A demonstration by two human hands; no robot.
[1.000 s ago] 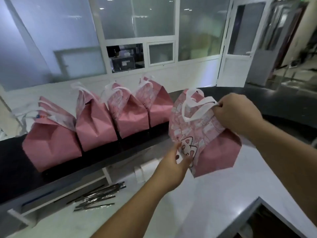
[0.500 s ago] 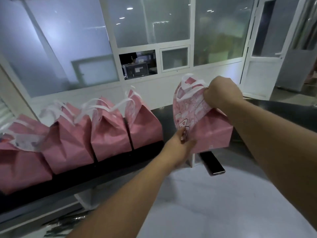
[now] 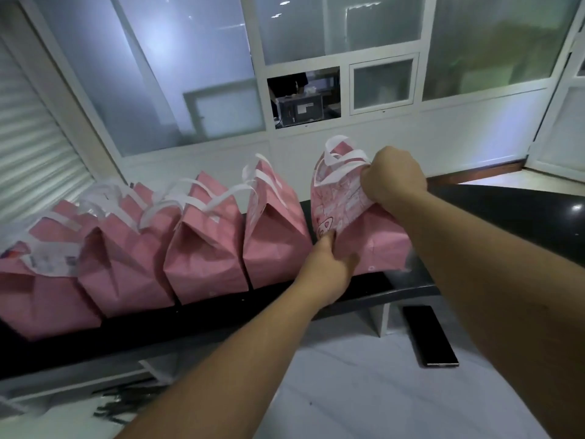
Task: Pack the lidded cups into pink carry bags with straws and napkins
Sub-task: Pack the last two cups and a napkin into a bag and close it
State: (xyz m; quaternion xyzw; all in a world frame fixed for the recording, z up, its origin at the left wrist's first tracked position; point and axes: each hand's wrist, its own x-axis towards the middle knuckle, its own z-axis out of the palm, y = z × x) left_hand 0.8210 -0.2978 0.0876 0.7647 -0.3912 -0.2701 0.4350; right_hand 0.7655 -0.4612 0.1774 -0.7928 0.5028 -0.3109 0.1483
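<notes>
A pink carry bag (image 3: 380,245) with white handles and a printed front rests on the raised black ledge (image 3: 506,210), at the right end of a row. My right hand (image 3: 392,177) grips its folded top just below the handles. My left hand (image 3: 326,267) pinches its lower left corner. Several other pink bags stand closed to the left, the nearest (image 3: 275,245) almost touching the held one, then another (image 3: 205,258) and a third (image 3: 123,267). What the bags hold is hidden.
A dark phone (image 3: 430,335) lies on the white counter (image 3: 364,391) under the ledge. A pile of dark wrapped straws (image 3: 123,402) lies at the lower left. Behind the ledge is a white wall with glass panels.
Both hands carried the bag up from above the white counter and set it down on the black ledge at the right end of the row. The camera moved closer and tilted up.
</notes>
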